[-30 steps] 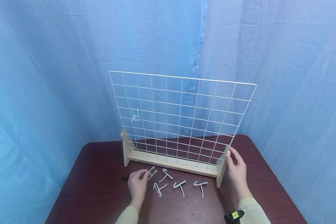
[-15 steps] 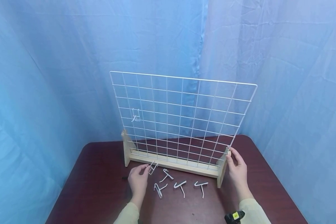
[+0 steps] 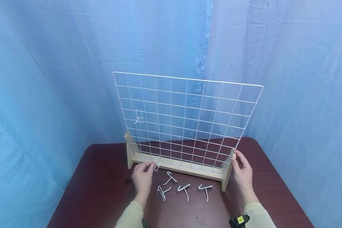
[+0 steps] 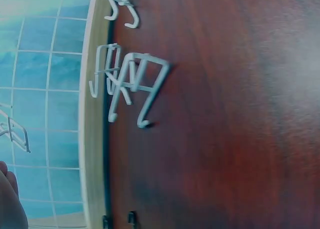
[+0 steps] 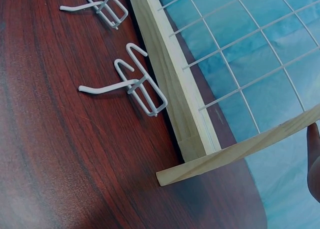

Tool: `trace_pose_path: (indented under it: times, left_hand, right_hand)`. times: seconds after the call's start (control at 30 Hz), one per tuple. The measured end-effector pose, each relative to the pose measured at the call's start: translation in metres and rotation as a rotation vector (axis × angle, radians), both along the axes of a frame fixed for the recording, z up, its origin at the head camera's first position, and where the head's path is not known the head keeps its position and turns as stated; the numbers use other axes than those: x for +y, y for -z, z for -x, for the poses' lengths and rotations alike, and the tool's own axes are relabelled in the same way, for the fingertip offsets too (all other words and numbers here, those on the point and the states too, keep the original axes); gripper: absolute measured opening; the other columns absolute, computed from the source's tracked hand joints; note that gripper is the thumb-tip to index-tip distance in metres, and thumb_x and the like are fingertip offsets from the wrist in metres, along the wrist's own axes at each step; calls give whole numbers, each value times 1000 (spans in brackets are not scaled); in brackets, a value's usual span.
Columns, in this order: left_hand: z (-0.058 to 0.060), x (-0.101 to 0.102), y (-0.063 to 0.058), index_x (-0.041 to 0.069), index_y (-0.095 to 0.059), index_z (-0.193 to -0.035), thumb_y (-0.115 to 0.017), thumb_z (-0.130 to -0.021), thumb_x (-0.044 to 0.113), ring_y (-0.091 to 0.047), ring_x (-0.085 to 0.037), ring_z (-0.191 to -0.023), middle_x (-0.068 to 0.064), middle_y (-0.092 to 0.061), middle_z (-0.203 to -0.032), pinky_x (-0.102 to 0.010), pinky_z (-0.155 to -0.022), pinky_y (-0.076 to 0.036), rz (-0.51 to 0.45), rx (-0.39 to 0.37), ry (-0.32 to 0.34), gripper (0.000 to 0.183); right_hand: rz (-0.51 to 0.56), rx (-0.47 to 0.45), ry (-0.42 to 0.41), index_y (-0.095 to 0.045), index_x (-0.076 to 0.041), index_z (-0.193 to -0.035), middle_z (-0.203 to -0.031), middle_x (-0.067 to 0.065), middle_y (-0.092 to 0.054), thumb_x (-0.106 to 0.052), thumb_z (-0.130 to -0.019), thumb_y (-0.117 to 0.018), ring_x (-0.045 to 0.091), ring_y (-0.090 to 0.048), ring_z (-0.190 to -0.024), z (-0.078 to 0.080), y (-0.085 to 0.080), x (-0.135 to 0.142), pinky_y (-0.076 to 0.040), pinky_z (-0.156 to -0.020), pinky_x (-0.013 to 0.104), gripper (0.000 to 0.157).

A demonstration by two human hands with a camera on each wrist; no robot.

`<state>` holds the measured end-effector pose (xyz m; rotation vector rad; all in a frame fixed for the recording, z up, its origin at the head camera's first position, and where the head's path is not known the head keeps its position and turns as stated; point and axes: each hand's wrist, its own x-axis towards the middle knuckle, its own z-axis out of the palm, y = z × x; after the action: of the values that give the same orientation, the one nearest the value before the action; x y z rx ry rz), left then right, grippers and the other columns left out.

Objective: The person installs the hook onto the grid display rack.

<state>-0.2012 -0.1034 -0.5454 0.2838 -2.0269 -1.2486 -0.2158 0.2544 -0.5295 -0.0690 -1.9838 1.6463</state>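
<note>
My left hand (image 3: 142, 179) pinches a white wire hook (image 3: 157, 167) between thumb and fingers, in front of the stand's base. With my right hand (image 3: 243, 172) I grip the upper end of the right wooden side piece (image 3: 226, 175). A white wire grid panel (image 3: 184, 103) stands upright and leaning back in the wooden base (image 3: 174, 165). One hook (image 3: 139, 120) hangs on the grid at left. Several more hooks lie on the table before the base, one hook (image 5: 145, 86) closest to the right side piece.
A dark red-brown table (image 3: 97, 196) carries everything. Blue curtains (image 3: 159, 38) enclose the back and sides. A small black item (image 3: 128, 180) lies left of my left hand. The right wrist wears a black strap device (image 3: 239, 220).
My left hand has lifted the pinched hook from among the others and moved it slightly up toward the grid's lower part. The right hand keeps its hold on the side piece.
</note>
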Motion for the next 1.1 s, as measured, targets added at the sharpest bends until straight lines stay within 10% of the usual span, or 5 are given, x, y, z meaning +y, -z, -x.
trace_pose_path:
  times: [1.1]
  left_hand:
    - [19,4,-81,6,-79,-85,-84,-78,13,-65,-23,-78,-5,-73,-80,-38,-71,-50,-123,167,4,11]
  right_hand:
    - [-16,7,2,-57,3,-133,-118,-14,-59,-4,-98,-59,-5,-56,-105,-1,-2,-2,-43,-89,8,36]
